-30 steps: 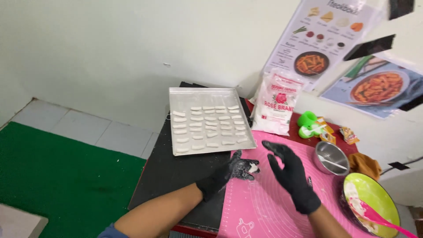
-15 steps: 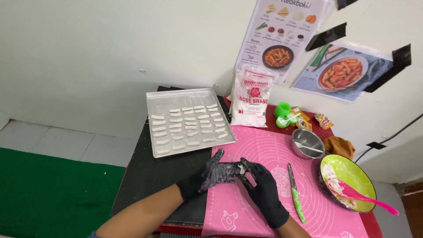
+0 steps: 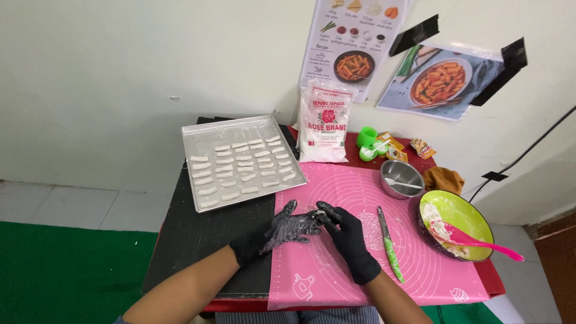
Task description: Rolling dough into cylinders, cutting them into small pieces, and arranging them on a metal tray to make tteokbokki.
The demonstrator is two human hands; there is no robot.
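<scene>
Your left hand (image 3: 277, 233): black glove, dusted white with flour, fingers stretched out flat and pointing right, hovering low over the left edge of the pink mat (image 3: 336, 264). It meets your right hand at the fingertips.
Your right hand (image 3: 347, 235): black glove, fingers bent and pressed against the left hand's fingertips — the two hands are together over the mat. Whether a bit of dough sits between them you cannot tell; the fingers hide that spot.
Pink mat: silicone, printed with circles, lying on the right part of the table, its left edge over the black board (image 3: 198, 234).
Knife (image 3: 389, 243): green handle, lying on the mat just right of your right hand, blade pointing away from you, not touched.
Metal tray (image 3: 198, 135): up and left of your hands, on the black board, well apart from them. It holds rows of small white dough sticks (image 3: 243, 165).
Green bowl (image 3: 465, 217): at the mat's right edge, with white dough remains inside and a pink spatula (image 3: 480, 241) leaning in it, handle out to the right.
Steel bowl (image 3: 401, 178): small, behind the knife, at the mat's far edge, a spoon inside.
Flour bag (image 3: 325, 123): white, standing upright against the wall behind the mat — just right of the tray.
Green cups (image 3: 366, 144): small, beside the bag, near some little packets.
Wall: two food posters taped above the table.
</scene>
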